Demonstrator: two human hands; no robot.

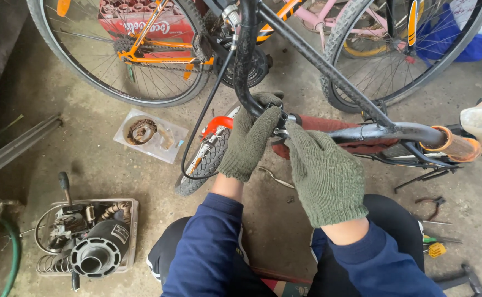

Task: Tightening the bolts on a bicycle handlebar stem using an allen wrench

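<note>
Both my hands wear green knitted gloves and dark blue sleeves. My left hand is wrapped around the bend of a black curved handlebar of a small bicycle. My right hand lies just to its right, fingers closed on the middle of the bar at the clamp; what is under the fingertips is hidden. The bar's other side is a grey tube ending in an orange grip. Below my hands are the front tyre and an orange mudguard. A black cable loops down on the left.
An orange bicycle, a red crate and a pink bicycle stand behind. On the concrete floor lie a plastic bag with a rusty part, a tray of engine parts, pliers, a yellow-handled tool and metal bars.
</note>
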